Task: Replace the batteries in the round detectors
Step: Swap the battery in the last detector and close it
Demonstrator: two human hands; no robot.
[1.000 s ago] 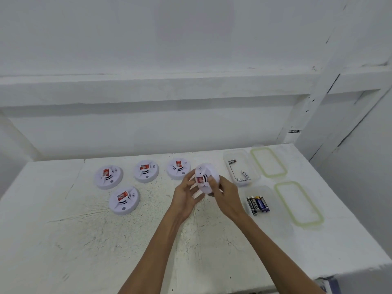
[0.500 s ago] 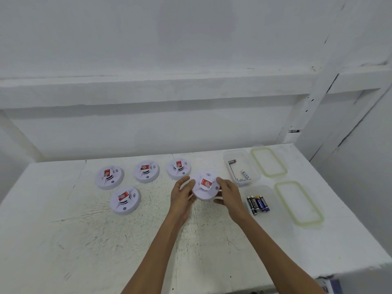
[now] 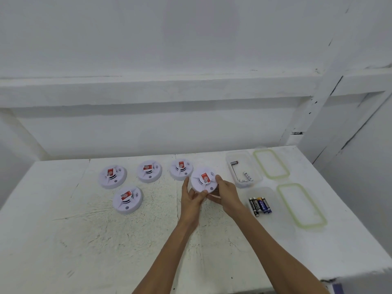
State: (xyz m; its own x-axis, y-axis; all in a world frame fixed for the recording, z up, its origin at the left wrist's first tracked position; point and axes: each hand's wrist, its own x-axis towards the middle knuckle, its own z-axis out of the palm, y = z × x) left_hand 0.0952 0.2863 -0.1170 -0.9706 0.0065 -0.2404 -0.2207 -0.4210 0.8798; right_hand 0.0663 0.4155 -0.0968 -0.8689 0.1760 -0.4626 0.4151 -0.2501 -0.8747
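Observation:
A round white detector (image 3: 203, 179) with a red label faces up between both hands, just above the table. My left hand (image 3: 192, 195) grips its left and lower rim. My right hand (image 3: 226, 193) grips its right rim, fingers curled beneath. Several more white detectors lie on the table: one (image 3: 181, 169) just behind, one (image 3: 149, 171), one (image 3: 112, 176) and one (image 3: 127, 199) nearer. Several dark batteries (image 3: 260, 205) lie in a clear container to the right. A second clear container (image 3: 242, 168) behind holds a few batteries.
Two green-rimmed lids lie at the right, the far lid (image 3: 271, 163) and the near lid (image 3: 301, 204). The white table (image 3: 106, 240) meets a white wall behind; its right edge runs close to the lids.
The held detector went from tilted on edge to face up and lower, near the tabletop. Both hands stayed on its rim.

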